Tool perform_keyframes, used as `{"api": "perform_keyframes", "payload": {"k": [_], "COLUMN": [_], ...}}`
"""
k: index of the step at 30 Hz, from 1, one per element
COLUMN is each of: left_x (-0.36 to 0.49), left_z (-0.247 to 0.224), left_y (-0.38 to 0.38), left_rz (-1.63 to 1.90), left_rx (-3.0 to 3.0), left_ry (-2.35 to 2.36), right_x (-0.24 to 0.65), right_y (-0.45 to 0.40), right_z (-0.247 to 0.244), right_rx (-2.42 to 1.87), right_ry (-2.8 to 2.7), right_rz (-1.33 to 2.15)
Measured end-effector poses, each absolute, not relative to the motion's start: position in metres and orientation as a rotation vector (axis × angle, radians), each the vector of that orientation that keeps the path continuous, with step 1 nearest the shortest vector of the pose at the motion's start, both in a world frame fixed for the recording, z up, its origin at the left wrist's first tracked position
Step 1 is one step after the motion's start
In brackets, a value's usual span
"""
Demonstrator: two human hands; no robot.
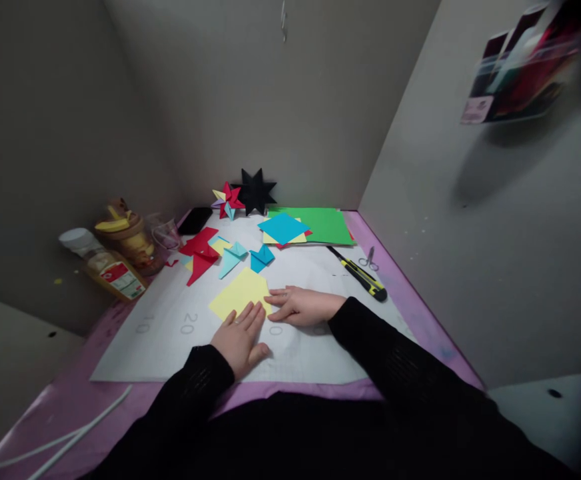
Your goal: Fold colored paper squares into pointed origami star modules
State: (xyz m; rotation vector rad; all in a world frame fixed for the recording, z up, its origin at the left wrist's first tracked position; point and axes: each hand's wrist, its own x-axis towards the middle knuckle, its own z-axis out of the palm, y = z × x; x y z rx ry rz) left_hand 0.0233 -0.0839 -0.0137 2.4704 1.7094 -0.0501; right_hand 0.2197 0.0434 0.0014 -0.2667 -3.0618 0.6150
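Note:
A yellow sheet of paper (240, 290) lies on the white sheet in front of me, its right corner folded in. My left hand (240, 337) rests flat on its lower edge, fingers stretched out. At the paper's right edge, my right hand (303, 305) presses with its fingertips, fingers extended and slightly apart. Just beyond the paper are folded pieces: a red one (202, 265), a light blue one (233, 258) and a darker blue one (261, 258).
Behind stand a multicoloured paper star (228, 200) and a black star (254, 192). Coloured paper sheets (328, 225) lie at back right, near a utility knife (363, 279) and small scissors (370, 260). To the left are a glue bottle (113, 270) and a phone (195, 221).

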Motion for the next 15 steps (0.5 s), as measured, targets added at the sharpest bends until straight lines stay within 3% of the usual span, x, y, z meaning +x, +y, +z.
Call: {"api": "perform_keyframes", "payload": {"k": [12, 15], "left_x": [-0.006, 0.005], "left_z": [0.019, 0.034], "left_y": [-0.110, -0.096], "left_rz": [-0.307, -0.226], "left_rx": [2.241, 2.281], "left_ry": [2.112, 2.233], "right_x": [0.220, 0.219], "right_y": [0.045, 0.046], "right_z": [0.000, -0.001], "right_rx": [-0.254, -0.248], "right_ry": [-3.062, -3.069], "right_rz": [0.593, 0.586]}}
